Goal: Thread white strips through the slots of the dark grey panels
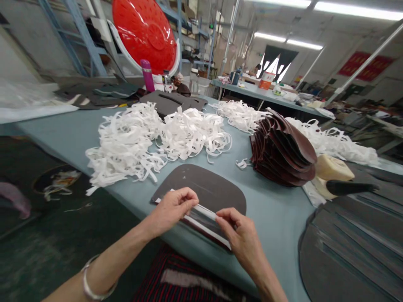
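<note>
A dark grey rounded panel [204, 184] lies flat near the front edge of the table. Across its near part runs a narrow white strip [206, 211], pinched at one end by my left hand [174, 207] and at the other by my right hand [242, 233]. Fingers and thumb are pressed together on both hands. A second white strip [208, 230] lies along the panel's near edge, below the first. Whether the held strip touches the panel along its whole length, I cannot tell.
Loose white strips lie in heaps [126, 142] beyond the panel. To the right stand a stack of dark brown pieces [280, 151], a cream roll [335, 167] with a black handle [351, 187], and large dark grey panels [355, 247]. A purple bottle [147, 75] stands behind.
</note>
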{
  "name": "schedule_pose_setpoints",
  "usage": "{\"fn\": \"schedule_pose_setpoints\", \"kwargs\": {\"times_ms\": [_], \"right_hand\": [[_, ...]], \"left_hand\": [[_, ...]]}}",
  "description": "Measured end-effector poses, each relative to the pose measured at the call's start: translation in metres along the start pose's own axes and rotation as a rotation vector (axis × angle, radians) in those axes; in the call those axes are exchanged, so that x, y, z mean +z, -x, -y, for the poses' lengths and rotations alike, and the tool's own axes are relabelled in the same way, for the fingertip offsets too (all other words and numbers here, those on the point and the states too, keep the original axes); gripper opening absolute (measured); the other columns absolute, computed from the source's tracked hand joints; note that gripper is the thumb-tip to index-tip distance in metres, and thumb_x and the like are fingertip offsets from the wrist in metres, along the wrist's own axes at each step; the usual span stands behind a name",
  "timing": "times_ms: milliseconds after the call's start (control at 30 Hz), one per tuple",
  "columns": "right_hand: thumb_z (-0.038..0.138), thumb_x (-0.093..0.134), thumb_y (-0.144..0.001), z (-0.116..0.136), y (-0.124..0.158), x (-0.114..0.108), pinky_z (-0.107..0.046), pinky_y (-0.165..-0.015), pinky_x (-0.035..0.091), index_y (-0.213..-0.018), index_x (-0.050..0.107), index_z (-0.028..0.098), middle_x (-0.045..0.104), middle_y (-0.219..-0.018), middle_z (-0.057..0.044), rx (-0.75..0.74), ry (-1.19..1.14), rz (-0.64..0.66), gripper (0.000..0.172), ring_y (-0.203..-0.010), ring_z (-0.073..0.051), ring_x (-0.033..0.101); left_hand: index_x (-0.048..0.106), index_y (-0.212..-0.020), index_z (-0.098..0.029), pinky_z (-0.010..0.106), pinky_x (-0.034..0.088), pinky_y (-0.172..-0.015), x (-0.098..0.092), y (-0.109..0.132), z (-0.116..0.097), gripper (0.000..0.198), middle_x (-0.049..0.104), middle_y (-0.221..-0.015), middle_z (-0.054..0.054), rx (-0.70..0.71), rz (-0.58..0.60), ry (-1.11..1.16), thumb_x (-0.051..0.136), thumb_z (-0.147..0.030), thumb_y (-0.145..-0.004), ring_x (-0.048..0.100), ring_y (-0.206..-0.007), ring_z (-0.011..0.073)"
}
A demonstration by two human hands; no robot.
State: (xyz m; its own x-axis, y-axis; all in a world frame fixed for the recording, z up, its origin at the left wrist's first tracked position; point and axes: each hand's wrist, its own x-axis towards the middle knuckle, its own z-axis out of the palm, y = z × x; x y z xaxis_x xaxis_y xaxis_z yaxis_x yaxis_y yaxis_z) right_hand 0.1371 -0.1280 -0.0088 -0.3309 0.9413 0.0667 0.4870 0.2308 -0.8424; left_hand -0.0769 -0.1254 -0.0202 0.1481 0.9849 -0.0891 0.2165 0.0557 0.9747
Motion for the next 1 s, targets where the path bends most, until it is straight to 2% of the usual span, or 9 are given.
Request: {"fn": "schedule_pose_setpoints", "kwargs": {"times_ms": [67, 167, 233, 367, 433, 600, 800, 1000], "right_hand": [[0.031, 0.050, -0.090, -0.008, 0.007, -0.008, -0.021, -0.065, 0.041, -0.083, 0.066, 0.020, 0.063, -0.073, 0.001, 0.008, 0.034, 0.040, 0.021, -0.068, -0.012, 0.056], [0.032, 0.045, -0.092, -0.024, 0.018, -0.010, -0.021, -0.067, 0.042, -0.085, 0.066, 0.021, 0.063, -0.076, 0.000, 0.032, 0.069, 0.107, 0.025, -0.071, -0.013, 0.059], [0.035, 0.044, -0.092, -0.034, 0.023, -0.002, -0.022, -0.067, 0.042, -0.083, 0.065, 0.022, 0.064, -0.075, 0.000, 0.079, 0.120, 0.117, 0.026, -0.071, -0.014, 0.060], [0.047, 0.045, -0.089, -0.048, 0.029, 0.016, -0.024, -0.060, 0.040, -0.076, 0.061, 0.023, 0.063, -0.065, 0.001, 0.211, 0.270, 0.041, 0.032, -0.061, -0.015, 0.060], [0.051, 0.043, -0.088, -0.052, 0.031, 0.019, -0.024, -0.058, 0.040, -0.075, 0.060, 0.024, 0.063, -0.063, 0.002, 0.236, 0.298, 0.036, 0.034, -0.059, -0.016, 0.061], [0.052, 0.041, -0.088, -0.061, 0.034, 0.017, -0.022, -0.062, 0.044, -0.084, 0.062, 0.027, 0.068, -0.074, 0.002, 0.212, 0.304, 0.066, 0.032, -0.067, -0.015, 0.065], [0.056, 0.040, -0.086, -0.061, 0.032, 0.018, -0.021, -0.060, 0.045, -0.081, 0.061, 0.027, 0.067, -0.070, 0.002, 0.296, 0.340, 0.079, 0.036, -0.066, -0.016, 0.065], [0.057, 0.037, -0.086, -0.058, 0.030, 0.018, -0.021, -0.061, 0.044, -0.081, 0.060, 0.028, 0.066, -0.071, 0.002, 0.349, 0.350, 0.088, 0.038, -0.067, -0.016, 0.064]], "left_hand": [[0.058, -0.085, -0.017, 0.020, 0.038, -0.053, -0.022, 0.005, 0.011, 0.025, 0.051, -0.062, -0.005, -0.048, -0.070, -0.046, 0.052, -0.041, -0.085, 0.048, -0.056, 0.0089], [0.062, -0.092, -0.017, 0.023, 0.045, -0.064, -0.050, 0.014, 0.024, 0.023, 0.061, -0.071, -0.002, -0.096, -0.050, -0.134, 0.050, -0.036, -0.084, 0.056, -0.065, 0.0120], [0.063, -0.092, -0.018, 0.024, 0.045, -0.066, -0.059, 0.019, 0.029, 0.023, 0.064, -0.074, -0.001, -0.115, -0.051, -0.232, 0.050, -0.035, -0.084, 0.059, -0.068, 0.0135], [0.065, -0.080, -0.018, 0.023, 0.042, -0.063, -0.065, 0.020, 0.029, 0.021, 0.066, -0.072, -0.001, -0.101, -0.150, -0.480, 0.051, -0.034, -0.082, 0.061, -0.069, 0.0152], [0.065, -0.079, -0.018, 0.023, 0.041, -0.063, -0.067, 0.017, 0.029, 0.020, 0.068, -0.073, 0.000, -0.095, -0.161, -0.534, 0.051, -0.032, -0.081, 0.062, -0.070, 0.0157], [0.066, -0.079, -0.018, 0.023, 0.040, -0.063, -0.072, 0.010, 0.030, 0.021, 0.069, -0.074, 0.001, -0.112, -0.158, -0.624, 0.047, -0.026, -0.080, 0.063, -0.070, 0.0152], [0.068, -0.076, -0.017, 0.023, 0.039, -0.058, -0.077, 0.002, 0.038, 0.021, 0.069, -0.070, 0.003, -0.204, -0.189, -0.658, 0.051, -0.028, -0.076, 0.063, -0.066, 0.0161], [0.067, -0.075, -0.017, 0.023, 0.039, -0.058, -0.077, -0.002, 0.043, 0.020, 0.069, -0.071, 0.003, -0.228, -0.195, -0.662, 0.049, -0.026, -0.074, 0.063, -0.067, 0.0157]]}}
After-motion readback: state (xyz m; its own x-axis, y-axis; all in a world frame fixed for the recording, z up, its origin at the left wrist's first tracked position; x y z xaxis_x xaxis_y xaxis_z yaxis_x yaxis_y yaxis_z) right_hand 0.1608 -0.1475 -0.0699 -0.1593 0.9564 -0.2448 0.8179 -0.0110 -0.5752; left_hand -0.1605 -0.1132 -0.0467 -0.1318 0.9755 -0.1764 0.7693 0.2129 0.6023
